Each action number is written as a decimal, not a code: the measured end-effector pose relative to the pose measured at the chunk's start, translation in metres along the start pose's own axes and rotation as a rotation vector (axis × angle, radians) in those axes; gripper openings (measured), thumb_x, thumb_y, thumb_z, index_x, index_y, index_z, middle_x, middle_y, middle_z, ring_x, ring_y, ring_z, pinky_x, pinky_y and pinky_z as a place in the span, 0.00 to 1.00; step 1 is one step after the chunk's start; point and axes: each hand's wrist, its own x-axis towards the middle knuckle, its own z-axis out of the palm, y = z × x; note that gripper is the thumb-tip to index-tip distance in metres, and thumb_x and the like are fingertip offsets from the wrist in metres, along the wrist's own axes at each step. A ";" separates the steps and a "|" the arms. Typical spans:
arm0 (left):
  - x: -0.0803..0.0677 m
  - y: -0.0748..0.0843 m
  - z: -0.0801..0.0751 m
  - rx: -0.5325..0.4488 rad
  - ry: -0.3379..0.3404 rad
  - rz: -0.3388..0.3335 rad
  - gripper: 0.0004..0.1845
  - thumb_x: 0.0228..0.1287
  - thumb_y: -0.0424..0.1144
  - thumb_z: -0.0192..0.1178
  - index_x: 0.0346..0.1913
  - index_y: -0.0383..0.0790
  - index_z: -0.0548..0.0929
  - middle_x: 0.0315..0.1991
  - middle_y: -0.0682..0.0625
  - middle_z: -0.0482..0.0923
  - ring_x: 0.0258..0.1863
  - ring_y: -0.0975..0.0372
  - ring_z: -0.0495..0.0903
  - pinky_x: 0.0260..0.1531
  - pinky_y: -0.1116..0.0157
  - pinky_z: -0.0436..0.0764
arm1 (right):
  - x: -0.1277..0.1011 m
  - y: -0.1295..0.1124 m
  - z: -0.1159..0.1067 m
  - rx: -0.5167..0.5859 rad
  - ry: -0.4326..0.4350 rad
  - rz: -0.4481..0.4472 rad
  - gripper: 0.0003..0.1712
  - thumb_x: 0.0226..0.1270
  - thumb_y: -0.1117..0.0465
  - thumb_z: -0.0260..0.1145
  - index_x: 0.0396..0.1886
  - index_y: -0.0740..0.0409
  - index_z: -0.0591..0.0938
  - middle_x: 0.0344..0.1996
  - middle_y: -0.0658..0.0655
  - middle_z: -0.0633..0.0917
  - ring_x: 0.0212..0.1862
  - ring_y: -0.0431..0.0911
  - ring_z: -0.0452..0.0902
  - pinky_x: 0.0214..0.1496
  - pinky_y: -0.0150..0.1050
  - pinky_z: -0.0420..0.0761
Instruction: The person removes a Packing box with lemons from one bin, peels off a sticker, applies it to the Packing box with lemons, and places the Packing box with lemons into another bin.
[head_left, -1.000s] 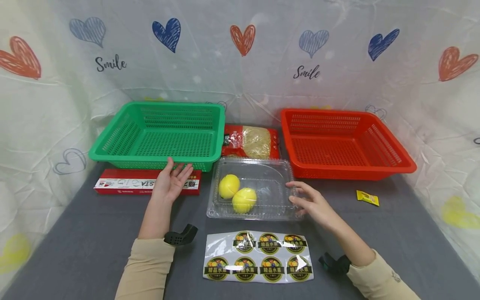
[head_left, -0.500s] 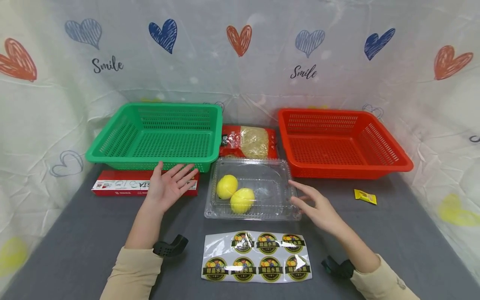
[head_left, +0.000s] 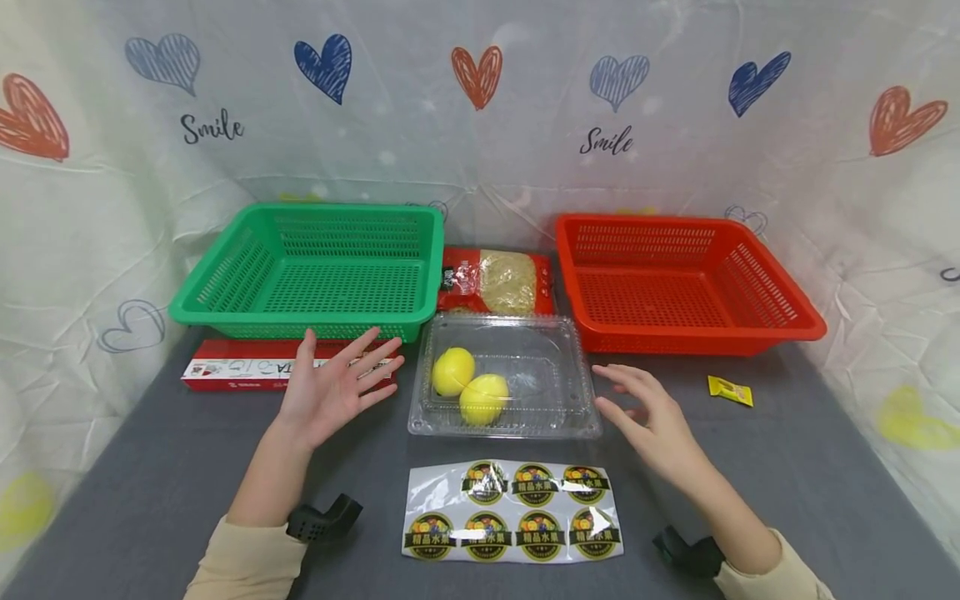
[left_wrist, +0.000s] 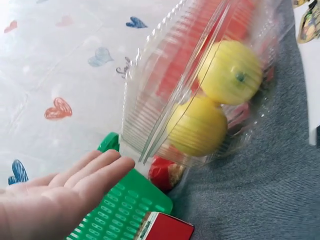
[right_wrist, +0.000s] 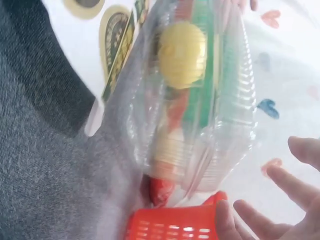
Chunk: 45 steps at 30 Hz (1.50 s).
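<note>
And the left hand (head_left: 333,392) is hovering free, fingers spread, while the right hand (head_left: 652,421) is hovering ungripped too, just beside the clear box (head_left: 551,421). That box is sitting between them, two lemons (head_left: 483,400) resting side by side in its left half! Stickers (head_left: 513,533) are lying in front; behind, a red bag (head_left: 510,282) is lying between the green basket (head_left: 300,320) and the red basket (head_left: 697,342).

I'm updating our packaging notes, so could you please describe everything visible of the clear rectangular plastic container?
The clear rectangular plastic container looks glossy, with ribbed walls and a lid that appears closed. Two round yellow fruits sit inside, toward its left end. It lies on the grey cloth surface, between the white sheet of round labels in front and the red plastic packet behind. The hands appear clear of it.
</note>
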 end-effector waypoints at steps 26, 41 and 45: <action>-0.037 -0.027 0.046 0.583 -0.408 -0.103 0.47 0.52 0.60 -0.08 0.72 0.42 0.38 0.71 0.43 0.41 0.69 0.50 0.43 0.65 0.64 0.51 | -0.022 -0.035 0.021 0.065 -0.071 -0.317 0.24 0.54 0.67 0.69 0.53 0.50 0.78 0.46 0.48 0.79 0.44 0.39 0.75 0.38 0.37 0.80; -0.040 -0.073 0.080 1.353 -0.139 -0.232 0.27 0.74 0.50 0.34 0.69 0.41 0.59 0.68 0.51 0.56 0.67 0.55 0.53 0.63 0.50 0.56 | -0.021 -0.044 0.049 -0.038 -0.379 -0.383 0.17 0.62 0.54 0.63 0.51 0.49 0.79 0.51 0.47 0.78 0.54 0.42 0.71 0.52 0.44 0.75; -0.040 -0.081 0.081 1.487 -0.122 -0.244 0.33 0.69 0.57 0.41 0.69 0.40 0.58 0.69 0.49 0.53 0.69 0.50 0.46 0.60 0.38 0.46 | -0.018 -0.046 0.056 -0.123 -0.516 -0.343 0.21 0.63 0.52 0.62 0.55 0.50 0.78 0.55 0.49 0.75 0.57 0.43 0.68 0.55 0.45 0.72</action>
